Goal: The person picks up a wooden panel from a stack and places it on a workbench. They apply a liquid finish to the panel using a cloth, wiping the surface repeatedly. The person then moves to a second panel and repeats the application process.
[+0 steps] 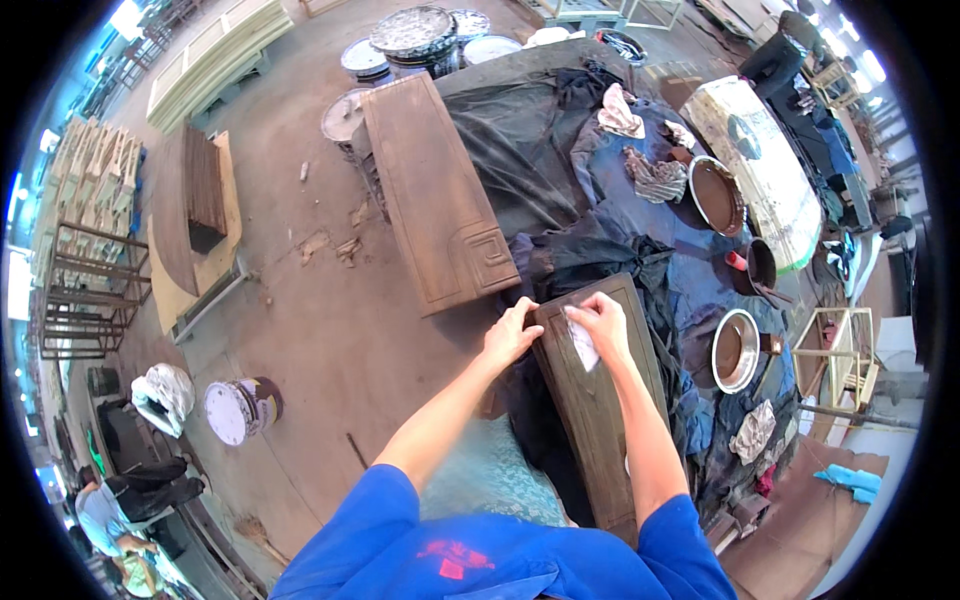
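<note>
A dark brown wooden panel (597, 425) with a grooved border lies in front of me, its long side running away from my body. At its far left corner, my left hand (513, 332) is closed on the edge. My right hand (602, 326) pinches a small white folded sheet (582, 346) against the panel's face near the far end; whether it is paper or cloth I cannot tell. A larger brown panel (430, 190) with a carved corner pattern rests just beyond my left hand, apart from it.
Dark cloth (560, 240) drapes the work surface. To the right stand a metal bowl (735, 350) of brown liquid, another bowl (716, 195), a dark pot (760, 265) and crumpled rags (655, 178). A paint bucket (242, 410) lies on the floor at left; stacked curved boards (190, 210) stand beyond.
</note>
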`<action>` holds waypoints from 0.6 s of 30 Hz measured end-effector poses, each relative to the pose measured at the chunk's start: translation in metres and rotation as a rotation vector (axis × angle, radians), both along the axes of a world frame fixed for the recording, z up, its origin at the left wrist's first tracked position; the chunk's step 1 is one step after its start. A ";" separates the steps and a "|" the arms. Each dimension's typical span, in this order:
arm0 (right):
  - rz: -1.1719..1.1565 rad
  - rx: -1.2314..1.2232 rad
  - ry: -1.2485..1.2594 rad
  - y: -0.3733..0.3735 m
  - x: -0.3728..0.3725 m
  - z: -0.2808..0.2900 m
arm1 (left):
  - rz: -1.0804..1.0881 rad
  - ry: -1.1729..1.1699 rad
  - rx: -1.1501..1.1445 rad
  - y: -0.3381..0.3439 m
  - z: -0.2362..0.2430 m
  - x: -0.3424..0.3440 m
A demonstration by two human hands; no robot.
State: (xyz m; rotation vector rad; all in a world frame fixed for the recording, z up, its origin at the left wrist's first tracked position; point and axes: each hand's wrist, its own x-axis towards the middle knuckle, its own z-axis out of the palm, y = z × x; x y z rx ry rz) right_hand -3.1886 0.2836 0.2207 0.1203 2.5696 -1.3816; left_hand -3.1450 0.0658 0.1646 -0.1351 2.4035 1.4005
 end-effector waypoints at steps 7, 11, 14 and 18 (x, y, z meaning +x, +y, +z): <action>-0.415 -0.214 -0.198 0.121 0.157 0.052 | 0.038 0.123 0.048 -0.001 0.001 0.005; -0.683 -0.177 -0.138 0.188 0.259 0.066 | 0.102 0.273 -0.019 0.005 0.022 0.045; -0.804 -0.033 -0.134 0.201 0.324 0.070 | -0.014 0.471 -0.049 0.024 0.044 0.090; -0.682 0.097 0.075 0.187 0.345 0.049 | -0.121 0.037 0.103 0.053 0.040 0.137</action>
